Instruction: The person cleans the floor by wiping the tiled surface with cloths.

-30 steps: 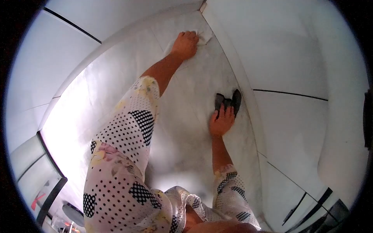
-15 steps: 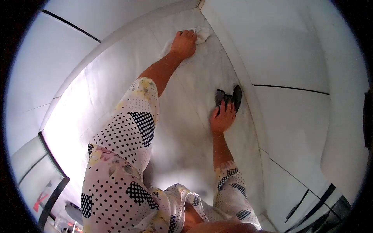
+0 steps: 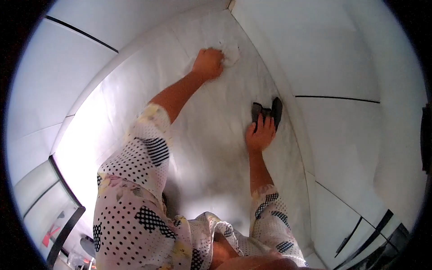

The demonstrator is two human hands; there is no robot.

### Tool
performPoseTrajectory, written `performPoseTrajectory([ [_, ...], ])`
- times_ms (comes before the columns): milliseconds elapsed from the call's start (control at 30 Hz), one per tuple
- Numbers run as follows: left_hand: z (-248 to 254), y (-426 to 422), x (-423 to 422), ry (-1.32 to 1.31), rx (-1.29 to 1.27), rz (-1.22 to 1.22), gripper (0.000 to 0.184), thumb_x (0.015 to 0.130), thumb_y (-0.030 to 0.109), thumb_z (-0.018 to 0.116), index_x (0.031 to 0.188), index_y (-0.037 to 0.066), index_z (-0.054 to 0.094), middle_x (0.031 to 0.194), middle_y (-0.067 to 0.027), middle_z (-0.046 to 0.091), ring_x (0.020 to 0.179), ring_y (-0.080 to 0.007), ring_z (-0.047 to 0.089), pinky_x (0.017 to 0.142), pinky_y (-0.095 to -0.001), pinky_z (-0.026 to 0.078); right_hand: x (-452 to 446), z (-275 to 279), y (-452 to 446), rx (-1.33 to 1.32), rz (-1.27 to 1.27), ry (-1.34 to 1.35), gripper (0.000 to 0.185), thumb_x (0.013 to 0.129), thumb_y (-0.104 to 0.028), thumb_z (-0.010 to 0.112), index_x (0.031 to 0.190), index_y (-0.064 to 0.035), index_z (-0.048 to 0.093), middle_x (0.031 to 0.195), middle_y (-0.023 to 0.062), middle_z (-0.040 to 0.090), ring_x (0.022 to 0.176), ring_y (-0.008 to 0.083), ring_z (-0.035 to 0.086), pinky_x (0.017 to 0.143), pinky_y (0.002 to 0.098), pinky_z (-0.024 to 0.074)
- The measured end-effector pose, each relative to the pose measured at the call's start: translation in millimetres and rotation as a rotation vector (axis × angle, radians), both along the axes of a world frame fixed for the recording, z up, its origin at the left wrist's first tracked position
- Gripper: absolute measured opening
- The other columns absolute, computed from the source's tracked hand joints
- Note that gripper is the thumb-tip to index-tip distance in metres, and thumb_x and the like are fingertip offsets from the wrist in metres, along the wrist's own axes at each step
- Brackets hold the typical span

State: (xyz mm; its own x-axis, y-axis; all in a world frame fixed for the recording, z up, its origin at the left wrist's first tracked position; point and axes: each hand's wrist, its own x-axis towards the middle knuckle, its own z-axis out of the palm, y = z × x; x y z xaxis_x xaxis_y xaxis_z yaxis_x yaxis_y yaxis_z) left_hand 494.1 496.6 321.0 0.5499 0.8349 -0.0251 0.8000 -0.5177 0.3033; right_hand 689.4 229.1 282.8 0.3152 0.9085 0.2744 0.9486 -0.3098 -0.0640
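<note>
My left hand (image 3: 209, 64), at the end of an outstretched arm, is closed on a thin white cloth (image 3: 231, 54) and presses it against the pale marbled floor (image 3: 211, 126). Part of the cloth lies spread beyond my knuckles. Lower and to the right, my right hand (image 3: 261, 135) rests with its fingers stretched out and apart over a pair of dark, shoe-like things (image 3: 277, 112). These lie close to the right-hand skirting; the fingers cover their near ends, so their exact kind is unclear.
White cabinet fronts (image 3: 337, 139) with dark seams rise along the right. More white panels (image 3: 72, 58) stand on the left. A dark-framed glass piece (image 3: 65, 234) is at lower left, near small clutter. Bright glare covers the floor's left side.
My left hand has drawn the cloth a little back toward me and slightly left. My right hand stays over the dark pair. The view has shifted slightly.
</note>
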Motion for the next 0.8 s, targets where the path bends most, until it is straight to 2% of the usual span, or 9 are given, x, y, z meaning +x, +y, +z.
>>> performPoseTrajectory([
  [33, -11.2, -15.1, -16.4, -0.086, -0.007, -0.024, 0.030, 0.083, 0.019, 0.059, 0.110, 0.007, 0.062, 0.118, -0.0092, 0.058, 0.110, -0.0279, 0.052, 0.095, -0.0431, 0.037, 0.2, 0.1, -1.0, -0.014, -0.007, -0.008, 0.042, 0.093, -0.034, 0.046, 0.124, -0.0106, 0.062, 0.135, 0.0152, 0.053, 0.131, 0.0349, 0.043, 0.107, 0.0522, 0.0304],
  [100, -40.5, -48.8, -41.4, -0.269, 0.203, -0.023, 0.036, 0.082, 0.021, 0.060, 0.115, 0.007, 0.060, 0.119, -0.0116, 0.056, 0.112, -0.0299, 0.051, 0.097, -0.0441, 0.036, 1.0, -3.6, -1.6, -0.010, -0.008, -0.010, 0.043, 0.092, -0.034, 0.046, 0.125, -0.0115, 0.062, 0.135, 0.0150, 0.052, 0.131, 0.0348, 0.043, 0.108, 0.0520, 0.0301],
  [200, -29.3, -86.6, -49.3, -0.408, 0.081, -0.197, 0.044, 0.086, 0.025, 0.060, 0.126, 0.007, 0.057, 0.129, -0.0187, 0.053, 0.125, -0.0336, 0.047, 0.109, -0.0488, 0.031, 3.1, -7.8, -2.9, -0.006, -0.014, -0.012, 0.044, 0.092, -0.035, 0.046, 0.126, -0.0129, 0.061, 0.136, 0.0148, 0.052, 0.131, 0.0347, 0.043, 0.108, 0.0520, 0.0299],
  [300, -36.2, -86.6, -13.2, -0.368, 0.254, -0.605, 0.044, 0.092, 0.028, 0.055, 0.132, 0.009, 0.054, 0.135, -0.0170, 0.051, 0.131, -0.0312, 0.043, 0.114, -0.0465, 0.026, -1.0, 2.0, 0.2, -0.061, -0.017, 0.006, 0.046, 0.092, -0.036, 0.045, 0.129, -0.0136, 0.058, 0.137, 0.0148, 0.051, 0.131, 0.0344, 0.043, 0.108, 0.0523, 0.0298],
  [400, -45.2, -45.3, 37.0, -0.321, 0.287, -0.727, 0.041, 0.096, 0.028, 0.050, 0.131, 0.009, 0.055, 0.138, -0.0157, 0.049, 0.132, -0.0301, 0.041, 0.114, -0.0465, 0.026, 0.2, 3.6, -0.9, -0.052, 0.008, -0.025, 0.046, 0.093, -0.035, 0.044, 0.132, -0.0132, 0.056, 0.138, 0.0151, 0.050, 0.131, 0.0350, 0.042, 0.108, 0.0528, 0.0297],
  [533, -59.5, 39.3, 76.8, -0.253, 0.252, -0.478, 0.038, 0.097, 0.025, 0.048, 0.129, 0.007, 0.056, 0.139, -0.0146, 0.049, 0.132, -0.0300, 0.041, 0.114, -0.0460, 0.027, 0.7, -3.3, -5.4, -0.084, 0.005, -0.032, 0.046, 0.093, -0.034, 0.044, 0.132, -0.0124, 0.056, 0.139, 0.0158, 0.049, 0.132, 0.0369, 0.041, 0.108, 0.0536, 0.0288],
  [633, -37.7, 89.7, 67.7, -0.224, 0.196, -0.272, 0.037, 0.097, 0.024, 0.046, 0.127, 0.005, 0.057, 0.139, -0.0146, 0.049, 0.132, -0.0299, 0.041, 0.113, -0.0459, 0.028, -5.4, 2.7, -4.8, -0.120, -0.008, -0.035, 0.045, 0.094, -0.033, 0.044, 0.131, -0.0111, 0.056, 0.138, 0.0176, 0.049, 0.132, 0.0381, 0.040, 0.108, 0.0537, 0.0283],
  [700, -22.0, 109.4, 58.2, -0.145, 0.160, -0.182, 0.037, 0.097, 0.024, 0.045, 0.125, 0.004, 0.057, 0.138, -0.0146, 0.050, 0.133, -0.0298, 0.041, 0.113, -0.0457, 0.029, -5.9, 6.5, -6.2, -0.068, 0.046, -0.057, 0.043, 0.095, -0.031, 0.043, 0.127, -0.0046, 0.057, 0.133, 0.0215, 0.050, 0.128, 0.0411, 0.042, 0.105, 0.0545, 0.0295],
  [800, -38.7, 143.1, 54.4, -0.029, 0.299, 0.012, 0.041, 0.098, 0.029, 0.044, 0.128, 0.004, 0.055, 0.140, -0.0143, 0.048, 0.133, -0.0299, 0.041, 0.113, -0.0451, 0.029, -6.9, 5.7, -8.9, -0.052, 0.064, -0.052, 0.042, 0.097, -0.029, 0.041, 0.124, -0.0014, 0.056, 0.131, 0.0231, 0.050, 0.126, 0.0424, 0.042, 0.104, 0.0547, 0.0299],
])
